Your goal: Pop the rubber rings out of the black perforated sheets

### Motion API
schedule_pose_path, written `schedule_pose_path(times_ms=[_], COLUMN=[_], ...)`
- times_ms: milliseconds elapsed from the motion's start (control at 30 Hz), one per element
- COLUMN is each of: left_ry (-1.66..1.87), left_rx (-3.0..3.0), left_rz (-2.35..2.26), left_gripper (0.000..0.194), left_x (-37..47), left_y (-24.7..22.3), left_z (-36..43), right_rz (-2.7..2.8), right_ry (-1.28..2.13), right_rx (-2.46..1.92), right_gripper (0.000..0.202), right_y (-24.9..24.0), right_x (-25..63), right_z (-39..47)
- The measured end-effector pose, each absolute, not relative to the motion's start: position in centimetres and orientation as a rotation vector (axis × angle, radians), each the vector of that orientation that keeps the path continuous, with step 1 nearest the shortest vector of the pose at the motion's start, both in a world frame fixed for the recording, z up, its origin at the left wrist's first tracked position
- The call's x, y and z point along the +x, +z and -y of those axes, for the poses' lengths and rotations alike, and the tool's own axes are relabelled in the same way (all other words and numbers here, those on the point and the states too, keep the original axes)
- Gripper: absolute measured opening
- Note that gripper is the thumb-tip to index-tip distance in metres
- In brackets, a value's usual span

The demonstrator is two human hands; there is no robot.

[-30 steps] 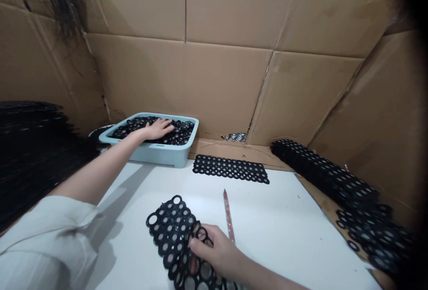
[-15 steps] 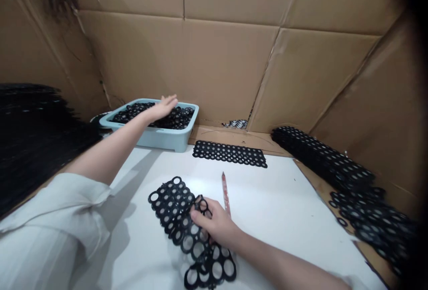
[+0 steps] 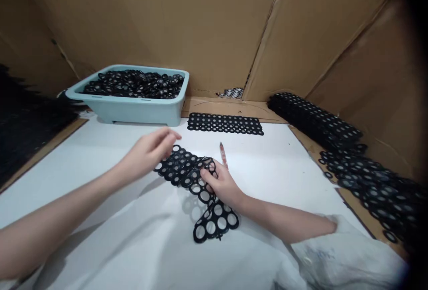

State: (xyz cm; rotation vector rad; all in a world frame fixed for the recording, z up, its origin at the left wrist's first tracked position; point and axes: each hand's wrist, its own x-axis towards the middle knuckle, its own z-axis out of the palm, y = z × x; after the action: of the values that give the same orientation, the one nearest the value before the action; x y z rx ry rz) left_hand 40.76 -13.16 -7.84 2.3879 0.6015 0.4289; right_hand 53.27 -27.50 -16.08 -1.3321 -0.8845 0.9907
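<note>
A black perforated sheet (image 3: 179, 165) with rows of round holes is held above the white tabletop, its lower part folded and hanging down. My right hand (image 3: 222, 183) grips it near the middle, thumb on top. Just above the sheet's left end is my left hand (image 3: 150, 149), fingers loosely bent and apart, with nothing visible in them. Behind my right hand, a pointed red tool (image 3: 223, 155) lies on the table. A flat black perforated strip (image 3: 225, 124) rests farther back.
A light blue basin (image 3: 140, 111) full of black ring pieces stands at the back left. Stacked perforated strips (image 3: 317, 118) and a loose pile (image 3: 371, 183) line the right edge. Cardboard walls (image 3: 160, 18) rise behind. A dark heap (image 3: 30, 120) is at the far left.
My left hand has come from over the basin back to the held sheet. My right hand still grips the sheet. The view has shifted, with the basin now appearing larger.
</note>
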Motion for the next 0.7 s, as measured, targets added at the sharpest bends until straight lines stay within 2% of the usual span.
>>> schedule_pose_path(times_ms=[133,300,700], left_ry=[0.184,0.08,0.144], left_rx=[2.274,2.312,2.31], left_rz=[-0.505,-0.415,-0.417], left_gripper=[0.029,0.043,0.032], left_x=[39.2,38.5,38.8], left_y=[-11.2,-14.2,-15.1], left_z=[15.5,16.7,16.4], right_rz=[0.951,1.028,0.996], right_ry=[0.985,1.033,1.063], right_rx=[-1.355,-1.315,-1.262], right_gripper=[0.013,0.015,0.017], right_y=[-15.7,-15.4,-15.9], right_x=[53.2,53.4,53.4], right_z=[27.6,27.6,27.5])
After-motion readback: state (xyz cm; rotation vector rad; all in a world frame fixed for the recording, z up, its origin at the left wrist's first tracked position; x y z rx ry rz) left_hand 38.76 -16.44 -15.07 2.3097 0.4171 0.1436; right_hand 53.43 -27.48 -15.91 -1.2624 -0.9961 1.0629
